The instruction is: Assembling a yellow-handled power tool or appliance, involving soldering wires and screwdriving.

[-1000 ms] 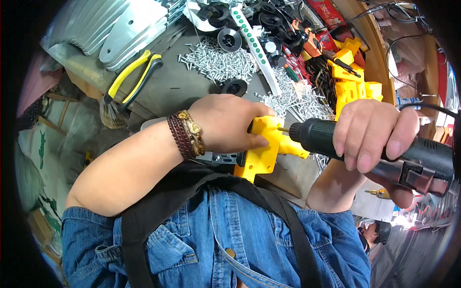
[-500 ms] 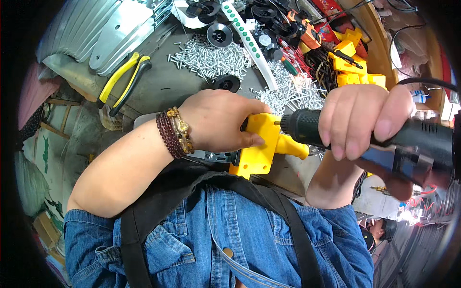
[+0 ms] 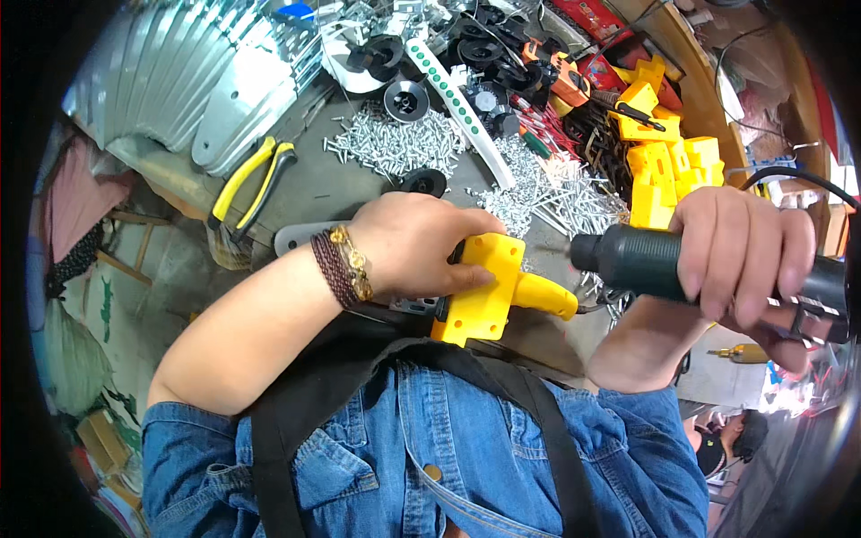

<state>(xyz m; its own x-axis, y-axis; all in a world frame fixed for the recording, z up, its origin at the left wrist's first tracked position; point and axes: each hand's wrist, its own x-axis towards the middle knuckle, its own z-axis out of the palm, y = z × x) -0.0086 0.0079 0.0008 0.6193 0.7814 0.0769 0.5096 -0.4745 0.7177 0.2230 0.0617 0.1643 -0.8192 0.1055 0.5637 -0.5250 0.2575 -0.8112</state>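
Observation:
My left hand (image 3: 421, 247) grips a yellow plastic housing (image 3: 489, 296), thumb on its face and fingers behind its far edge. Round holes show near the housing's corners, and a rounded yellow handle (image 3: 545, 297) sticks out on its right. A flat metal plate (image 3: 300, 237) reaches out to the left, partly hidden beneath my wrist. In my right hand (image 3: 740, 247) is a dark green and black electric screwdriver (image 3: 641, 260), fingers wrapped round its body. Its tip points left toward the housing, with a gap between them.
Piles of silver screws (image 3: 395, 139) lie beyond my hands, with black spools (image 3: 406, 100) among them. Yellow-handled pliers (image 3: 251, 188) rest at the left, near stacked metal plates (image 3: 242, 108). Yellow plastic parts (image 3: 668, 175) are heaped at the right. Another person (image 3: 731, 439) is at the lower right.
The electric screwdriver has pulled back to the right, off the housing it was against. My left hand still holds the housing. The whole view has shifted slightly.

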